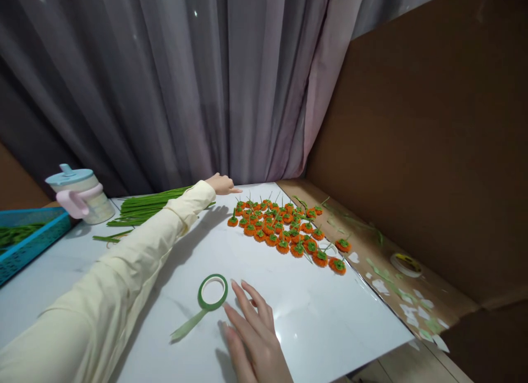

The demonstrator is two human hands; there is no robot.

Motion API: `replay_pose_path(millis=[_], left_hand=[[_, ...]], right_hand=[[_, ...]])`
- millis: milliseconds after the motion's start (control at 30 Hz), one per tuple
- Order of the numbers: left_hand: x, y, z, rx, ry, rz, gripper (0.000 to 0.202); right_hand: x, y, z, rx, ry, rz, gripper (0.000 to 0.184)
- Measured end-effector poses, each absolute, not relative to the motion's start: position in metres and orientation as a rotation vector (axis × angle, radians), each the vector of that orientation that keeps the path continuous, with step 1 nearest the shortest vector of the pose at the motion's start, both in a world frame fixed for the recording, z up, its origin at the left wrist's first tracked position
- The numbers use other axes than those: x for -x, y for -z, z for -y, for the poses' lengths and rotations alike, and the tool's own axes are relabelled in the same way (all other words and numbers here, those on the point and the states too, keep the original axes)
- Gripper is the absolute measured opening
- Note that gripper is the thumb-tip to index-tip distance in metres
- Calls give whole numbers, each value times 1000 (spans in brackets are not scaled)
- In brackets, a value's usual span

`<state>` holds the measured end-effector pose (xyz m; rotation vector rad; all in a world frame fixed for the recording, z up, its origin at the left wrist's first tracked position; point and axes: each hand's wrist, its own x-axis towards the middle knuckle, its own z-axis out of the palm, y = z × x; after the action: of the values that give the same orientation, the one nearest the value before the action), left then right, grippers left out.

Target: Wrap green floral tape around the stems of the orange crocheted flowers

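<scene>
My left hand [223, 184] reaches far across the table, its index finger stretched out and nothing visible in it. Just to its right are many small orange, scalloped round pieces with green tops and thin green stems [282, 229]. A bundle of long thin green stems [150, 206] lies left of that hand, partly behind the cream sleeve. My right hand [256, 333] hovers near the front with fingers spread, holding nothing. Beside its fingertips a roll of green tape [213, 292] lies flat, its loose end pointing to the lower left.
At the left stand a cup with a blue lid and pink handle [82, 193] and a blue basket [37, 243] with green pieces inside. Brown board [396, 262] at the right carries a yellow-cored tape roll [406, 265] and scraps. A grey curtain [185, 86] hangs behind the white table [322, 328].
</scene>
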<state>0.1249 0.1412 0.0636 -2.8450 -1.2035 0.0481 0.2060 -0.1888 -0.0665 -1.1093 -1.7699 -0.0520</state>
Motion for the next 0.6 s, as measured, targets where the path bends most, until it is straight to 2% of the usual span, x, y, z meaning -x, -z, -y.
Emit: replay_pose_path(millis=[167, 233, 367, 500, 600], left_hand=[[-84, -67, -98, 2842, 50, 1052, 28], [-62, -61, -69, 2833, 112, 1016, 32], [-15, -36, 7, 2718, 506, 814, 42], [22, -4, 75, 2962, 511, 916, 44], [35, 16, 103, 3084, 517, 947, 49]], right_hand=[[-213, 55, 190, 1116, 19, 1843, 28], [-214, 54, 190, 1116, -4, 1862, 30], [-213, 60, 187, 1111, -38, 1890, 30], [-220, 53, 185, 1061, -81, 2038, 31], [-229, 29, 181, 1039, -155, 2259, 32]])
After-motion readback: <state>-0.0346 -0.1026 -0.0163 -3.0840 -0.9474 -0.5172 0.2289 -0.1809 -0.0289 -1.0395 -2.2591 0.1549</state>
